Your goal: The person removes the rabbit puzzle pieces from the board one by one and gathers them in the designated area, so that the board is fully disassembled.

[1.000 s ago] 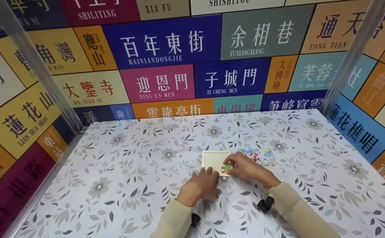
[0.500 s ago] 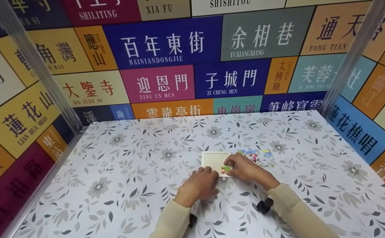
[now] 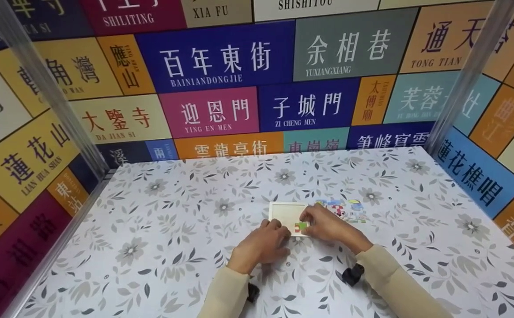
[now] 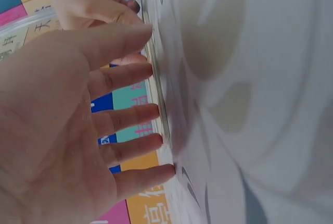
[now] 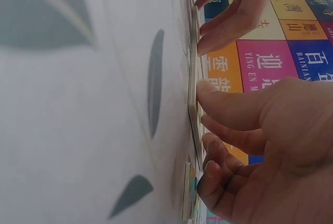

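A shallow cream puzzle tray lies on the table in the head view, its inside mostly bare. Small red and green jigsaw pieces sit in its near right corner. My right hand pinches at the green piece with thumb and forefinger; in the right wrist view its thumb bears on the tray's edge region, and the piece itself is hidden there. On the tray's near left side is my left hand. Its fingers reach out straight, with tips touching the tray's edge and the table.
Several colourful loose puzzle pieces lie right of the tray, partly behind the right hand. A white cloth with grey leaves and flowers covers the table. Panels with printed characters stand behind it, with clear posts at the corners.
My left hand has slid slightly left along the tray's edge. My right hand stays at the corner, where the red piece beside the green one shows more clearly.
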{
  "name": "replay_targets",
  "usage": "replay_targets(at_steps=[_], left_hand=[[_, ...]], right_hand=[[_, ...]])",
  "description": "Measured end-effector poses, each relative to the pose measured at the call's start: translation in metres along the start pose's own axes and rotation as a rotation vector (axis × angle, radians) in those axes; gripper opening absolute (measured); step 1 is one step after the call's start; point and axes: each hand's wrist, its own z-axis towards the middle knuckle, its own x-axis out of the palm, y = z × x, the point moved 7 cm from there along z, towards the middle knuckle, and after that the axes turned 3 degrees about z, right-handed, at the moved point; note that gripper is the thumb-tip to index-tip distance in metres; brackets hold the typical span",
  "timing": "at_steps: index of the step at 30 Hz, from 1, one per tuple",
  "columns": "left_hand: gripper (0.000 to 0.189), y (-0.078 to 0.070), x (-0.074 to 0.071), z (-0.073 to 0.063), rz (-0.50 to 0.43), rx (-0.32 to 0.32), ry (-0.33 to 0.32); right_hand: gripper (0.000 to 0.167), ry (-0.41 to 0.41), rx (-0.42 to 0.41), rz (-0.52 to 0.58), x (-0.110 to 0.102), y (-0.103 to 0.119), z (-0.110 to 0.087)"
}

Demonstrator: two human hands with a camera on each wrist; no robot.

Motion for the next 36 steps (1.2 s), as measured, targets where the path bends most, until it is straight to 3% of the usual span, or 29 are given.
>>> replay_targets(at_steps=[8,13,20,24,29,36], left_hand=[[0.044,0.003,0.002,-0.001,-0.044,-0.016,0.047],[0.045,0.005,0.002,0.0,-0.043,-0.013,0.052],[0.047,0.006,0.004,0.002,-0.05,-0.01,0.064],[0.047,0.006,0.004,0.001,-0.043,0.005,0.051],[0.046,0.006,0.005,0.001,-0.048,0.006,0.044],[0.045,0.008,0.001,0.0,-0.043,0.021,0.034]], right_hand=[[0.025,-0.011,0.006,0.063,-0.003,0.002,-0.001],[0.016,-0.025,0.022,0.113,-0.01,0.002,0.0],[0.01,-0.044,0.024,0.167,-0.052,-0.007,-0.008],[0.018,0.031,0.013,0.181,-0.08,-0.021,-0.022],[0.022,0.123,0.08,0.158,-0.104,-0.05,-0.044],[0.022,0.232,0.222,0.091,-0.106,-0.094,-0.059]])
